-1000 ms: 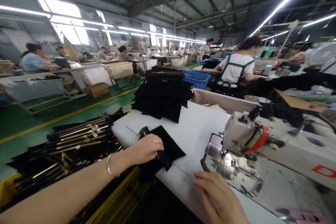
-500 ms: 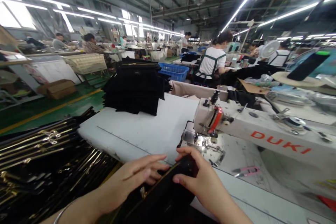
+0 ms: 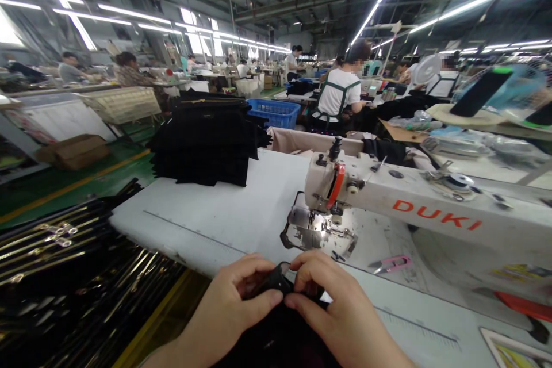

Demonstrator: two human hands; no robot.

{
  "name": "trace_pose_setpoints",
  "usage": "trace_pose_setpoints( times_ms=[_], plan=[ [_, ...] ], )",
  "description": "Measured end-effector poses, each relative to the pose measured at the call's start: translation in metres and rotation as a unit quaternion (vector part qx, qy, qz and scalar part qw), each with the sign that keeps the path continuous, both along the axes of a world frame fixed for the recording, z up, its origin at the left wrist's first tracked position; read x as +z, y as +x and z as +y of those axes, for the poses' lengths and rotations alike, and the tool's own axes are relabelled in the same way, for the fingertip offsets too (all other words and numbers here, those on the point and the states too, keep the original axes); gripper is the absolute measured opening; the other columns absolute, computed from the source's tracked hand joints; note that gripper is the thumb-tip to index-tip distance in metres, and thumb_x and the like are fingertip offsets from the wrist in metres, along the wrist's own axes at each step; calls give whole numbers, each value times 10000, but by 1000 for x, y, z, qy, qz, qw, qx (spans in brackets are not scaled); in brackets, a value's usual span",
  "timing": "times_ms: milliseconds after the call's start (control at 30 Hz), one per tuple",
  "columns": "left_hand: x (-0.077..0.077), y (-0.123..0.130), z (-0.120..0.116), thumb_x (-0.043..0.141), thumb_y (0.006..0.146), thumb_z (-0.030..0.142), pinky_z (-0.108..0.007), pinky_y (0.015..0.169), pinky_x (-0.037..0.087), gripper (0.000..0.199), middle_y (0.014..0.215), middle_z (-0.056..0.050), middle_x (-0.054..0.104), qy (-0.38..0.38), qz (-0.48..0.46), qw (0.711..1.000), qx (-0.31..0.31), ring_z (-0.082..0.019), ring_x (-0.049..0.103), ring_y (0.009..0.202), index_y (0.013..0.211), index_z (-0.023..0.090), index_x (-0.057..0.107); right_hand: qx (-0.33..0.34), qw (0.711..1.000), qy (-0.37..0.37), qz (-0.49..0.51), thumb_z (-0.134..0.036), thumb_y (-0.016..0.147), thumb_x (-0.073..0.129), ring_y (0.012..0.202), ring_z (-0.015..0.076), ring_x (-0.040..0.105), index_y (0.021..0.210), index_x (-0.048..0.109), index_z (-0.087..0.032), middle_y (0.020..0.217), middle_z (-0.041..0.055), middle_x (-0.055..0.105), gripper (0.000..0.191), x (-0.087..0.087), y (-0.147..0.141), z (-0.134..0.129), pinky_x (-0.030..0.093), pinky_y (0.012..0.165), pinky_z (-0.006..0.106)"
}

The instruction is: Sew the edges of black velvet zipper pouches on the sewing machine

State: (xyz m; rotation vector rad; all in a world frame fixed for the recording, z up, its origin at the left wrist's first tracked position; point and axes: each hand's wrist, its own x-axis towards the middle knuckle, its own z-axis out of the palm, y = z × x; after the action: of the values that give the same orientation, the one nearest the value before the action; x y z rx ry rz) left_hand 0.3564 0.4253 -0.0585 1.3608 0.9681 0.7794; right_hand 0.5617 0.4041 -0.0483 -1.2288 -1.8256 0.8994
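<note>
Close to the table's front edge, my left hand (image 3: pixel 235 305) and my right hand (image 3: pixel 330 299) both grip a black fabric piece (image 3: pixel 276 336). Thumbs lie on the near side and the curled fingers go behind its upper edge, which is folded up between them. The fingertips are partly hidden by the fabric. Most of the piece hangs down toward me, dark and out of detail. Just beyond my hands stands a white sewing machine (image 3: pixel 388 195) with its needle plate and metal guide. Pink thread snips (image 3: pixel 392 264) lie on the table right of the needle area.
A stack of black fabric pieces (image 3: pixel 202 144) sits on the white table (image 3: pixel 207 207) at the far left. Below it, many black pieces with gold zippers (image 3: pixel 56 236) are heaped. A blue basket (image 3: pixel 276 114) and a co-worker (image 3: pixel 338 92) are beyond the table.
My left hand has closed from spread fingers onto the fabric's edge beside my right hand. The zipper seen before is now out of sight. The view has shifted slightly right.
</note>
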Motion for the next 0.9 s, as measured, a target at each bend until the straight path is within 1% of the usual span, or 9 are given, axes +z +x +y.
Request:
trace_pose_setpoints(
  times_ms=[67, 133, 267, 367, 600, 700, 767, 800, 900],
  plan=[
    [1, 3, -2, 691, 829, 292, -302, 822, 491, 149, 928, -47, 645, 16, 11, 1000, 18, -218, 617, 908, 930, 184, 710, -6, 999, -33, -14, -70, 746, 691, 784, 147, 567, 774, 512, -229, 965, -16, 623, 241, 1, -1, -2, 464, 702, 269],
    [2, 3, -4, 675, 844, 299, -293, 819, 488, 140, 919, -44, 643, 7, 1, 1000, 28, -211, 606, 903, 917, 186, 715, -16, 997, -61, -32, -111, 739, 715, 784, 162, 568, 782, 523, -232, 908, -20, 631, 230, 2, -1, -4, 466, 711, 286],
    [1, 2, -7, 707, 830, 319, -282, 791, 496, 176, 879, -35, 652, -76, -45, 995, 51, -207, 600, 883, 939, 182, 698, -28, 996, -86, -28, -194, 804, 686, 841, 179, 602, 798, 608, -244, 870, -28, 660, 93, 4, 5, -7, 469, 773, 307],
    [0, 3, -8, 735, 813, 311, -270, 775, 499, 182, 855, -29, 650, -110, -77, 989, 60, -197, 598, 865, 918, 169, 692, -36, 995, -88, 5, -211, 818, 674, 854, 173, 625, 777, 646, -251, 870, -35, 683, 64, 5, 8, -7, 474, 785, 297],
    [-1, 8, -9, 736, 820, 274, -267, 787, 502, 130, 836, -24, 653, -120, -112, 984, 67, -180, 599, 837, 883, 167, 697, -44, 995, -77, 42, -225, 819, 668, 817, 159, 632, 720, 623, -230, 834, -33, 680, 109, 6, 8, -9, 473, 757, 281],
    [-2, 8, -9, 766, 790, 267, -283, 813, 507, 192, 884, -29, 662, -132, -118, 980, 86, -197, 607, 884, 950, 183, 703, -46, 995, -76, 48, -225, 820, 662, 800, 154, 626, 701, 602, -221, 816, -31, 669, 134, 6, 7, -9, 468, 740, 274],
    [-1, 8, -8, 778, 779, 256, -284, 833, 504, 243, 920, -29, 664, -133, -119, 980, 86, -198, 605, 913, 1001, 194, 702, -43, 995, -77, 45, -228, 826, 653, 791, 154, 622, 697, 596, -218, 803, -28, 662, 142, 5, 7, -9, 463, 731, 273],
    [0, 8, -8, 773, 785, 250, -273, 829, 500, 230, 916, -26, 660, -130, -119, 981, 80, -189, 600, 905, 997, 194, 703, -40, 995, -76, 43, -232, 827, 652, 785, 154, 619, 695, 595, -217, 796, -27, 659, 145, 4, 7, -9, 459, 723, 271],
    [5, 8, -8, 736, 824, 233, -220, 765, 481, 108, 868, -12, 635, -119, -117, 985, 53, -146, 569, 835, 910, 175, 704, -30, 996, -78, 41, -246, 836, 647, 787, 153, 612, 700, 595, -214, 799, -22, 656, 149, 5, 8, -9, 451, 725, 269]
  ],
)
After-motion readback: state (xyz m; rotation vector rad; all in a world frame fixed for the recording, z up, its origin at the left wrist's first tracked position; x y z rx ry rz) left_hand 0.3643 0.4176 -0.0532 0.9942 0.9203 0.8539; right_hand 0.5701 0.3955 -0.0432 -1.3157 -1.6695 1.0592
